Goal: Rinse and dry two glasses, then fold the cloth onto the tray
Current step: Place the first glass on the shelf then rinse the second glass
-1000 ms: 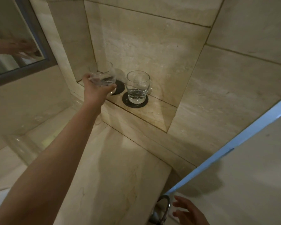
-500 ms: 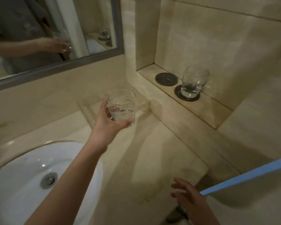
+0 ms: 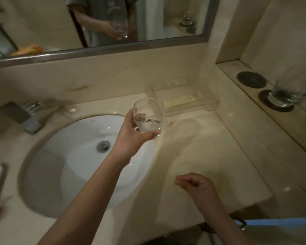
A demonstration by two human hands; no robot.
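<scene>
While left hand [image 3: 131, 137] grips it, glass [image 3: 148, 117] upright, mouth up.

Bathroom, white sink [image 3: 48, 174], wall mirror [image 3: 42, 23] (marble counter [image 3: 210, 156])

The one camera sits on my head, looking forward and steeply down at the sink [image 3: 88, 156] from close above. The sink fills the lower left; the mirror [image 3: 99, 50] runs behind it, the wall shelf [image 3: 251, 106] off to its right.
</scene>
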